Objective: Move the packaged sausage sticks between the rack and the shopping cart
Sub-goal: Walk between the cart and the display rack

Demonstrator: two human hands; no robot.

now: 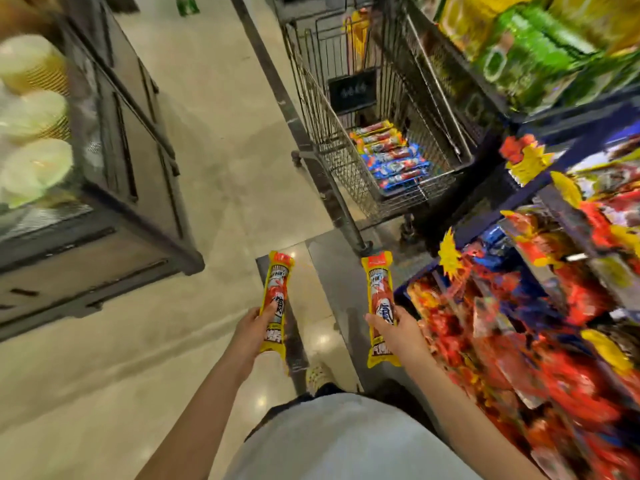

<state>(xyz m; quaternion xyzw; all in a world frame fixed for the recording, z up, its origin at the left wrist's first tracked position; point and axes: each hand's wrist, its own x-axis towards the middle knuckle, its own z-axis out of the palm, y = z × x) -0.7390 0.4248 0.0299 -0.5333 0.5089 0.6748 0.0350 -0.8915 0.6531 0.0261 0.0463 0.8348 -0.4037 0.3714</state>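
My left hand (251,332) grips a long yellow-and-red pack of sausage sticks (276,289) that points away from me over the floor. In my right hand (398,332) is a second pack of the same kind (379,282), also pointing forward. The wire shopping cart (313,109) stands ahead, a little to the right, with several sausage packs (391,154) lying in its basket, some yellow-edged and some blue. The rack (540,306) on my right is crowded with red, yellow and blue packs.
A dark display cabinet (138,174) with pale round items stands at the left. Green and yellow packages (519,36) fill the upper shelf on the right. Tiled floor (221,140) runs between the cabinet and the cart. My shoe (318,374) shows below.
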